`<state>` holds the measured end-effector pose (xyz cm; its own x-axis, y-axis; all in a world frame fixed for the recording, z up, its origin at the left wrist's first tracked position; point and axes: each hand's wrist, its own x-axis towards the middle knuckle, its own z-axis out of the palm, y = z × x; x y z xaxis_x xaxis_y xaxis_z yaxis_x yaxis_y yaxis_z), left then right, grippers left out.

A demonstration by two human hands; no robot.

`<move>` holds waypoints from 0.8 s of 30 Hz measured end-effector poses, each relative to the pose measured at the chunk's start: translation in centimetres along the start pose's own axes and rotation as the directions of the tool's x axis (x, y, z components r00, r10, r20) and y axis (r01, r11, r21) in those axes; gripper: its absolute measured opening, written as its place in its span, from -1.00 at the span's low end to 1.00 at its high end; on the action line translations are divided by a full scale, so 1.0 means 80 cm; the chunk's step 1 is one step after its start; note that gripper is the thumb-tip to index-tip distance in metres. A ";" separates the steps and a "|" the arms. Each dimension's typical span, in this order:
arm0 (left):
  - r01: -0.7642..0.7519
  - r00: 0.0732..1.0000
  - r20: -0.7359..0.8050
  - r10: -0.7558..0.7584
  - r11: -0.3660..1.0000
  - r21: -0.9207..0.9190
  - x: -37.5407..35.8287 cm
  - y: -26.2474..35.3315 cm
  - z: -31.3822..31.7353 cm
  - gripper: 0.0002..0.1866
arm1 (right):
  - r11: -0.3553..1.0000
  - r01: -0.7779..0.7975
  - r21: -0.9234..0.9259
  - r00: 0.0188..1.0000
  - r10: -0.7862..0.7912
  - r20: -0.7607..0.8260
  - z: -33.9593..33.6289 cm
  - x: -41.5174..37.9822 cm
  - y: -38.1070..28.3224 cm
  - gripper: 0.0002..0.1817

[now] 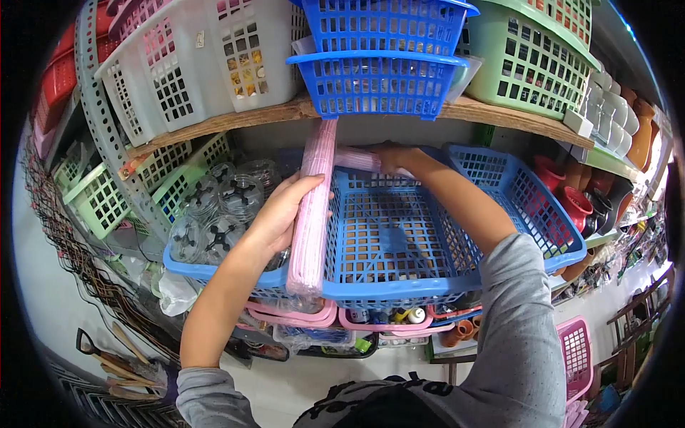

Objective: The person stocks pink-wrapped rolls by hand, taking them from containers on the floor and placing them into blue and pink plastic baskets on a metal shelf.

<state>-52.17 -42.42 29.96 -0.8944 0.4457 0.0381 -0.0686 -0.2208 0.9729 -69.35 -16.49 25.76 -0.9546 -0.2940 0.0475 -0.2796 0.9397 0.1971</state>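
Note:
My left hand [282,210] is wrapped round a long pink-and-white packet [312,228], which looks sleeved in clear plastic. This packet slants up from the front rim of the blue basket [399,289] towards the shelf above. Deeper in, my right hand [394,158] is closed on a second pink packet [357,159], lying crosswise at the back of the basket. Its far fingers are partly hidden. Left of the long packet, clear plastic discs with black cross-shaped centres [239,192] fill another blue basket [200,272].
A wooden shelf [228,123] overhead carries stacked white, blue [378,82] and green baskets [528,68]. Red pots [574,205] stand at the right. A perforated metal post [107,121] rises at the left. Pink-rimmed baskets [389,327] sit below.

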 end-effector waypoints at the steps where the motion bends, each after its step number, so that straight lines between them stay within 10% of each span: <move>1: 0.007 1.000 -0.004 -0.007 1.000 0.011 -0.002 0.000 -0.001 -0.67 | 0.998 -0.057 0.025 0.998 0.057 -0.006 -0.012 -0.008 -0.006 -0.50; 5: 0.008 1.000 -0.022 -0.008 1.000 0.016 0.000 0.000 -0.003 -0.66 | 0.813 -0.363 0.455 0.918 0.229 0.323 -0.034 -0.023 -0.012 -0.57; 7: 0.017 1.000 -0.012 -0.017 1.000 0.012 0.006 -0.004 -0.006 -0.66 | 0.456 -0.393 0.798 0.898 0.003 0.440 -0.005 -0.017 -0.014 -0.59; 17: 0.028 0.999 0.033 -0.028 0.999 -0.015 0.009 -0.014 -0.018 -0.69 | 0.303 -0.474 0.827 0.852 -0.079 0.517 0.027 -0.066 -0.132 -0.35; 19: 0.029 0.999 0.018 -0.028 0.999 -0.038 0.005 -0.017 -0.016 -0.70 | 0.221 -0.434 0.874 0.901 0.083 0.426 0.040 -0.049 -0.134 0.00; 24: 0.056 0.995 0.091 -0.046 0.992 -0.110 0.012 -0.035 -0.028 -0.71 | 0.371 -0.584 0.722 0.801 0.122 0.586 0.042 -0.045 -0.149 -0.06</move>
<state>-53.78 -43.31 26.78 -0.8463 0.5326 0.0138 -0.1667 -0.2892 0.9426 -62.90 -26.02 19.94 -0.8592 -0.0181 -0.5113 0.3798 0.6470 -0.6612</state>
